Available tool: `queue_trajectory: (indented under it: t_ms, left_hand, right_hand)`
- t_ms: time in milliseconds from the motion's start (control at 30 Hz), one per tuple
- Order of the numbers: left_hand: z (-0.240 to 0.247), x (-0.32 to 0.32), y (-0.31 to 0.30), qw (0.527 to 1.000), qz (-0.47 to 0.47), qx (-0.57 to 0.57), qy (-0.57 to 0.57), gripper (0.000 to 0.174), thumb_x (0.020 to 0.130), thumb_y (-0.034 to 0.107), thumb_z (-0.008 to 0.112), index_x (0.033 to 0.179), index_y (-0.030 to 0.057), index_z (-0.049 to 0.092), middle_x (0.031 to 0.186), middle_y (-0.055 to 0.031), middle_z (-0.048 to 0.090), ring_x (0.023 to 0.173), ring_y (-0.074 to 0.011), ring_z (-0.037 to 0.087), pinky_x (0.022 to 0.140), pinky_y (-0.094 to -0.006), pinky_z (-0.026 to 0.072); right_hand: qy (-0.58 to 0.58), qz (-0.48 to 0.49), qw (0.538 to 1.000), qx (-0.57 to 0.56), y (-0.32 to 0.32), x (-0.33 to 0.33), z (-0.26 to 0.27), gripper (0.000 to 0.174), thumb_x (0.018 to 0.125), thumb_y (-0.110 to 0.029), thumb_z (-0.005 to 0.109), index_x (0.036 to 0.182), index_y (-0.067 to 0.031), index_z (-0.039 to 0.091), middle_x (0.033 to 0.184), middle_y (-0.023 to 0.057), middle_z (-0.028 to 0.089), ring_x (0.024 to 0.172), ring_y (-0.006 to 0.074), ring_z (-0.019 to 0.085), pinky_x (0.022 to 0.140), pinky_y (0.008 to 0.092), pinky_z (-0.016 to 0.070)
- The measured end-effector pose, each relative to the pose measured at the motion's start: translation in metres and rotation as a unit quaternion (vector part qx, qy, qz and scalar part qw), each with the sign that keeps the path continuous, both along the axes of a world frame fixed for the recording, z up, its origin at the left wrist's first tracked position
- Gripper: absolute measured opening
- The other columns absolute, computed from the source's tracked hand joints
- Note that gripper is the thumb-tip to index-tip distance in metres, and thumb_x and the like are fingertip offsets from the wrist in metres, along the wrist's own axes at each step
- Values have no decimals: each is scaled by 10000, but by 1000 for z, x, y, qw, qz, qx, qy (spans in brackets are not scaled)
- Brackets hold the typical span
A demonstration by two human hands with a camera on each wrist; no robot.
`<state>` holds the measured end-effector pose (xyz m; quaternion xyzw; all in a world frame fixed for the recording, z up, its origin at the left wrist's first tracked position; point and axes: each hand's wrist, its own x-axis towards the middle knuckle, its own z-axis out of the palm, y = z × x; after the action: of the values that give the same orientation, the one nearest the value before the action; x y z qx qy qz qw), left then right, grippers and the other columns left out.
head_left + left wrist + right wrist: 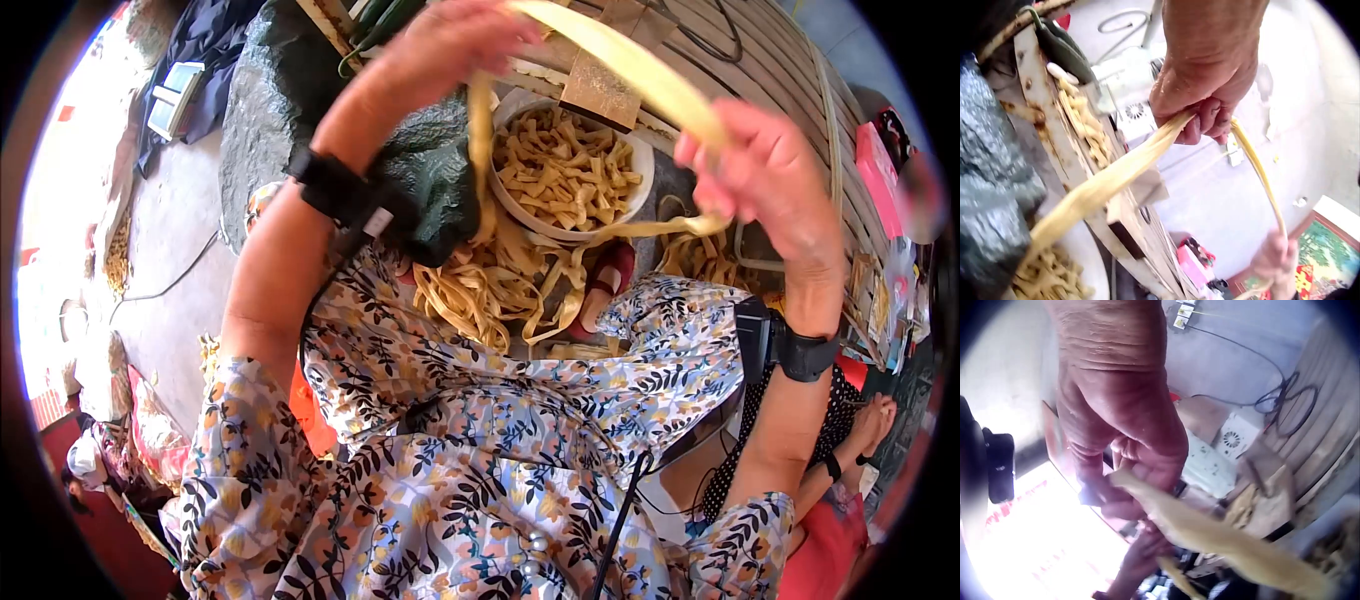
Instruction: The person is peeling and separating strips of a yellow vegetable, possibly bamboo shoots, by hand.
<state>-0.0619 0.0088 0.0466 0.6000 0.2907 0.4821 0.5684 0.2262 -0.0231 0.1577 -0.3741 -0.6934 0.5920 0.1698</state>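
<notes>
A long, flat, pale yellow strip [630, 65] is stretched between my two raised hands in the head view. Near the top, my left hand [455, 40] grips one stretch of it; the left wrist view shows the fingers curled round the strip, with lengths hanging on both sides. On the right, my right hand [775, 175] pinches another stretch between thumb and fingers, and a tail runs down from it. Below and between the hands stands a round white bowl [646, 170] full of short, knotted yellow pieces [565, 170].
Loose yellow strips [480, 300] lie heaped on the floor around a red shoe [610, 275]. Dark green plastic sheeting [430, 180] is left of the bowl. Behind it, a wooden block [600, 90] sits by a slatted surface [770, 80]. Another person's hands [875, 420] show at right.
</notes>
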Motion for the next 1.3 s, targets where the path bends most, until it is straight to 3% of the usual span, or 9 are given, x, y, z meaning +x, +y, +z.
queue_trajectory:
  t_ms: [67,267,367,667,733,867,967,1200,1300]
  left_hand:
    - [10,-29,1,980,76,-182,35,154,887,170,499,796,62,561,581,74,410,505,-24,377,508,-180,361]
    - [8,-2,-20,877,-65,35,476,561,736,247,697,1209,39,478,1091,-98,578,914,-178,587,792,-283,479]
    - [17,59,-46,866,8,291,406,757,619,256,761,1259,70,402,1181,-161,490,1137,-260,443,980,-358,329]
    - [-22,-2,-21,906,-47,-5,420,132,765,26,481,766,32,613,425,3,472,346,-69,451,357,-229,372]
    - [-10,1,-23,818,-95,-101,558,196,740,114,571,899,0,591,593,-76,582,520,-151,578,498,-279,462]
    - [-21,52,-46,820,39,322,471,700,661,274,725,1233,40,395,981,-214,583,930,-291,577,796,-395,433]
    - [0,85,-53,916,-69,38,394,552,658,240,727,1114,21,503,838,-138,620,774,-256,598,702,-352,466]
    - [-15,30,-29,921,-89,-125,357,145,841,164,565,895,48,632,539,17,496,461,-45,449,441,-194,363]
    - [-36,46,-34,925,17,121,359,203,827,155,578,976,17,584,618,-21,541,485,-69,484,491,-218,412]
  right_hand:
    - [-111,8,994,-21,1,27,-24,168,822,-179,579,848,-17,620,561,-35,510,453,8,420,440,151,342]
    - [-229,-48,972,19,-5,49,-31,112,811,-123,578,806,-26,633,589,-13,553,484,34,469,431,160,366]
    - [-177,39,983,23,-9,2,-38,110,797,-104,582,811,-5,628,593,-2,559,483,49,482,437,197,390]
    - [-178,0,984,21,21,67,-88,123,796,-104,581,790,6,633,608,-18,542,548,32,475,493,187,376]
    - [-169,-52,984,27,17,80,-102,122,800,-91,570,809,10,637,614,-21,539,554,34,474,497,186,377]
    - [-176,48,963,197,5,23,-89,128,781,-91,557,834,13,611,605,50,547,558,114,527,516,244,400]
    - [-84,41,939,332,-4,-23,-82,135,762,-139,550,855,-62,610,673,175,554,629,331,552,548,371,429]
    - [-180,-10,967,180,18,30,-101,139,789,-64,537,867,20,617,643,46,574,594,82,535,565,220,424]
    - [-128,-43,969,207,13,15,-108,178,793,-27,506,931,8,614,681,38,592,571,91,542,529,212,431]
